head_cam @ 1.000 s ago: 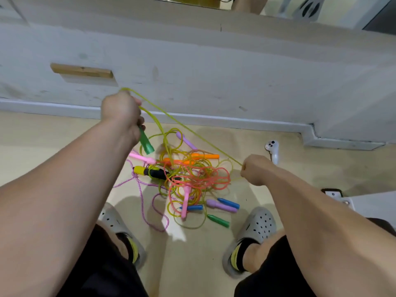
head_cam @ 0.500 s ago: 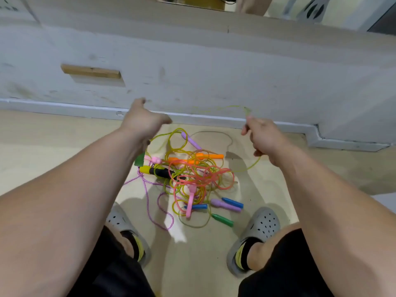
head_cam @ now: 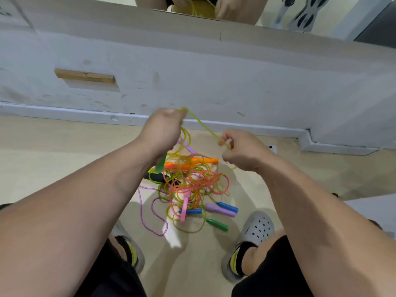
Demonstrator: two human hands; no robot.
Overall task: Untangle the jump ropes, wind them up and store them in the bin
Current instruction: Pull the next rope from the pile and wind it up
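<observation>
both hands on the yellow rope (head_cam: 202,125)

L hand (head_cam: 161,130) fisted round it, R hand (head_cam: 240,150) pinching it; tangle (head_cam: 188,181) w/ handles just below both.

floor (head_cam: 53,159): pale beige, smooth, ending at a white skirting board (head_cam: 64,113) on the far side
rope tangle (head_cam: 188,181): yellow, coral and purple cords heaped mid-floor
loose handles: blue handle (head_cam: 228,207), purple handle (head_cam: 220,210) and green handle (head_cam: 217,225) lying at the heap's near right
grey clog (head_cam: 257,230): just right of those handles
</observation>
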